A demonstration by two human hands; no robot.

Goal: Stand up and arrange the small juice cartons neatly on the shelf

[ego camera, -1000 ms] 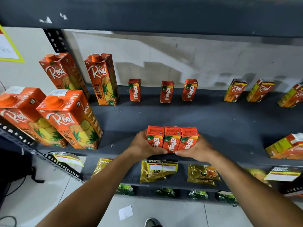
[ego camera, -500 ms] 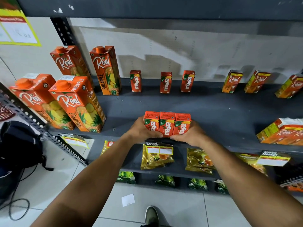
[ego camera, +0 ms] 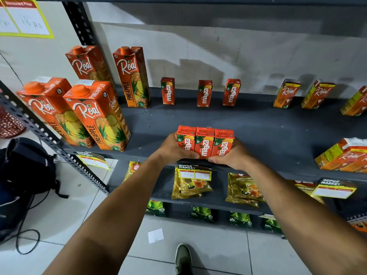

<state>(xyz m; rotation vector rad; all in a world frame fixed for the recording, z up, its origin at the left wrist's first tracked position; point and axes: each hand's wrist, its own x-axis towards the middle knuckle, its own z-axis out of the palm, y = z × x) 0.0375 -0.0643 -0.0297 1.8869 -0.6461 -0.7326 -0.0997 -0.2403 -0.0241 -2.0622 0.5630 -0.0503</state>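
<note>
I have three Maaza cartons standing upright, sides touching, at the front edge of the dark shelf in the centre of the frame. My left hand and right hand press in on the row's two ends, fingers curled around the outer cartons. Three more Maaza cartons stand spaced apart at the back. I judge this trio nearly done; the small Real cartons lying flat at right remain.

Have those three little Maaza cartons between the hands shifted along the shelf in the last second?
No. The three front cartons sit at the shelf's front edge, above the same price tag; only the camera moved.
</note>
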